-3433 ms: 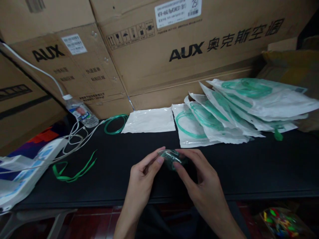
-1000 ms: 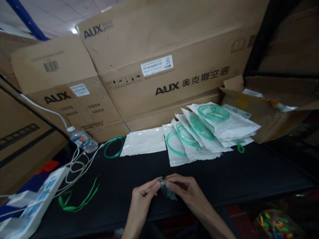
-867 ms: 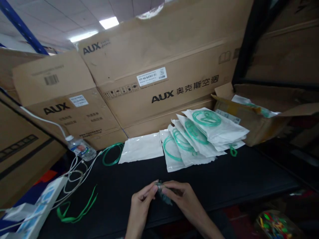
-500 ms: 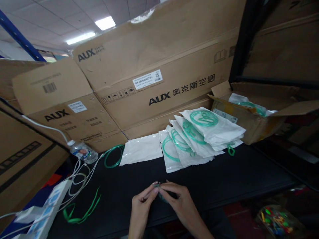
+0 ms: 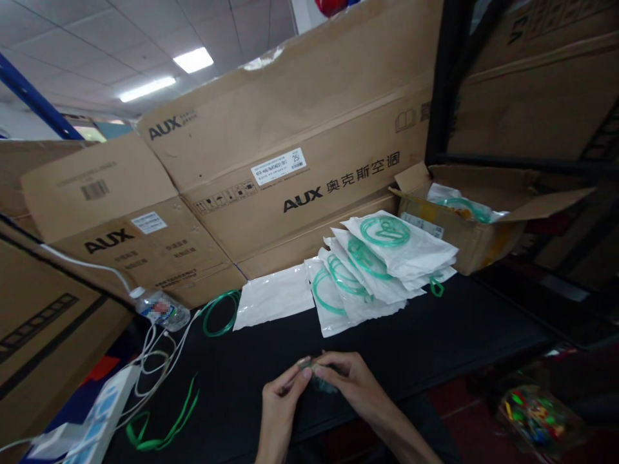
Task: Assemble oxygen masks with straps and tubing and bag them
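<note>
My left hand (image 5: 286, 388) and my right hand (image 5: 349, 379) meet above the front edge of the black table, fingertips pinched together. Between them is a small, translucent greenish piece (image 5: 325, 385), mostly hidden by the fingers and too blurred to name. Beyond my hands, white pouches (image 5: 333, 322) with coiled green tubing lie in an overlapping stack. To their left rests a flat white pouch (image 5: 275, 298) with no tubing showing. A loose coil of green tubing (image 5: 220, 314) lies left of that pouch.
Green straps (image 5: 164, 438), white cables (image 5: 157, 361), a power strip (image 5: 104, 412) and a plastic bottle (image 5: 162, 309) occupy the table's left side. Large cardboard (image 5: 309, 129) walls the back. An open carton (image 5: 464, 241) holds more pouches at right. A container of colourful small parts (image 5: 532, 415) sits lower right.
The camera view has shifted slightly to the right. Both hands stay pinched together on the small piece, with only slight finger movement. The things on the table lie as before.
</note>
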`<state>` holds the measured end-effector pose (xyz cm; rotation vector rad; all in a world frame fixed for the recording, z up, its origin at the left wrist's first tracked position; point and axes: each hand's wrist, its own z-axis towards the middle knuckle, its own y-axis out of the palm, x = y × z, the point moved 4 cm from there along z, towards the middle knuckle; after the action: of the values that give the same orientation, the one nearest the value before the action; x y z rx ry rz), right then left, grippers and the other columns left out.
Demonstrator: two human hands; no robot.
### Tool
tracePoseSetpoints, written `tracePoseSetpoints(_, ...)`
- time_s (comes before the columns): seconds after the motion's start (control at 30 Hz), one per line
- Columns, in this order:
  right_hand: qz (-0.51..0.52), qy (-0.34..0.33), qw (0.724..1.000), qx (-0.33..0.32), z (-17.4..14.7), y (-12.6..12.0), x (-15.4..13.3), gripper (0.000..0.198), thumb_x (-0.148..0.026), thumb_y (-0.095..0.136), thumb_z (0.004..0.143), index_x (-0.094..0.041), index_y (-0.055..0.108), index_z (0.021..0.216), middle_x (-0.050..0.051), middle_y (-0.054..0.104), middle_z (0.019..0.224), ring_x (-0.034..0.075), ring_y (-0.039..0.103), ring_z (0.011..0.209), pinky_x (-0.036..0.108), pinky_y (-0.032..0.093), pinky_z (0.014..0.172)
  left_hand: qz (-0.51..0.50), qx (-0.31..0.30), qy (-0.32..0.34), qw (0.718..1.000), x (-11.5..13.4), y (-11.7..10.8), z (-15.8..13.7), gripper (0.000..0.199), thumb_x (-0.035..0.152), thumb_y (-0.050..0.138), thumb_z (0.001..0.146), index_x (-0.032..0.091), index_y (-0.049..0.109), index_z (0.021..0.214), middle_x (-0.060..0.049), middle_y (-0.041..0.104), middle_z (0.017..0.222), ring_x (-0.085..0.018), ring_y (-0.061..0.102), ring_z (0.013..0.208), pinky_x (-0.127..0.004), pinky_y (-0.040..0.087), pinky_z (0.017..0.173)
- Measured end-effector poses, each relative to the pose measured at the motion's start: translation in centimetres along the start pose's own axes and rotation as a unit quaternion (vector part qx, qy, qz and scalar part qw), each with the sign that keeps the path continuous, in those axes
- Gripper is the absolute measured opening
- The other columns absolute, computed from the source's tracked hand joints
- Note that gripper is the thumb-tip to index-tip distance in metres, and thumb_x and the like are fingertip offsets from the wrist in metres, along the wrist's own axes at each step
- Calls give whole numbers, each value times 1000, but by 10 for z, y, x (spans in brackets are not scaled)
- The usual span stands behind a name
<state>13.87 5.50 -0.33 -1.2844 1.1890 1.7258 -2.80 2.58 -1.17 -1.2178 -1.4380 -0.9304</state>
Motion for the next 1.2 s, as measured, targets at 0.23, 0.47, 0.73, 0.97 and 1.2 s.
tracePoseSetpoints(0.23, 52, 32, 998, -3, 1, -4, 2, 37, -54, 77, 83, -17, 82, 84, 5, 78, 81, 20, 69, 80, 32, 50, 78, 19, -12, 35, 999, 11, 2, -3, 49, 51, 88, 70, 18, 83, 106, -13, 82, 102, -26, 76, 89, -25, 59, 66)
tracePoseSetpoints(0.47, 63, 70, 995, -14, 2, -7, -7, 36, -51, 73, 87, -16, 81, 85, 5, 77, 75, 19, 68, 75, 31, 48, 74, 72, -105, 70, 989, 35, 5, 6, 37, 48, 83, 77, 18, 81, 99, -8, 76, 94, -18, 67, 73, -23, 53, 57)
tracePoseSetpoints(0.73, 45, 61, 997, 20, 1, -8, -10, 38, -52, 70, 90, -16, 80, 87, 4, 74, 78, 18, 66, 75, 29, 48, 73, 26, -73, -31, 997, 25, 6, 8, 50, 54, 87, 72, 19, 82, 108, -10, 81, 99, -21, 72, 85, -26, 55, 77)
tracePoseSetpoints(0.97, -3, 36, 998, 60, 0, -11, -1, 31, -46, 64, 95, -18, 76, 99, 4, 72, 80, 18, 68, 74, 29, 54, 69, -21, -13, -37, 999, 18, 11, 2, 59, 55, 89, 66, 19, 81, 112, -9, 82, 93, -22, 74, 88, -24, 58, 77)
tracePoseSetpoints(1.2, -150, -84, 980, 101, -15, 1, 3, 48, -17, 81, 77, -31, 74, 122, 8, 63, 134, 29, 60, 125, 42, 47, 110, -63, 43, -60, 995, 19, 13, -4, 52, 54, 92, 60, 14, 84, 92, -9, 82, 87, -23, 75, 85, -24, 59, 76)
